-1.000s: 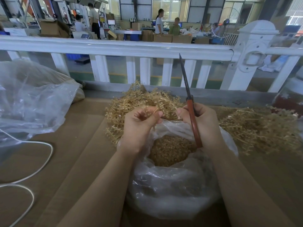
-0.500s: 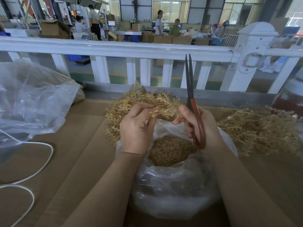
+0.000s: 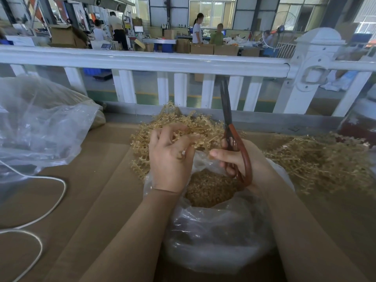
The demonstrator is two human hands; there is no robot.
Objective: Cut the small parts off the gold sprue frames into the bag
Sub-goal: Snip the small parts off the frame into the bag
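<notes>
I am sitting at a wide brown cardboard-covered worktop (image 3: 97, 180), and a long white railing with square balusters (image 3: 142, 62) is running across the far edge of it. A big crumpled clear plastic sheet (image 3: 40, 127) is lying at my left, with a thin white cord (image 3: 50, 202) looping on the cardboard just beside it. Right in front of me a clear plastic bag with its mouth rolled open (image 3: 213, 237) is standing on the worktop, and a mound of small cut gold parts (image 3: 207, 188) is filling its middle. Behind the bag a tangled pile of gold plastic sprue frames (image 3: 183, 123) is lying, and a second, duller heap of gold frames (image 3: 317, 159) is spreading well off to my right. My left hand (image 3: 171, 157) is curling its fingers around one gold frame just above the bag's far rim. My right hand (image 3: 244, 159) is gripping a pair of scissors with reddish-brown loop handles and dark blades (image 3: 232, 135), the blades pointing up and away, nearly together.
</notes>
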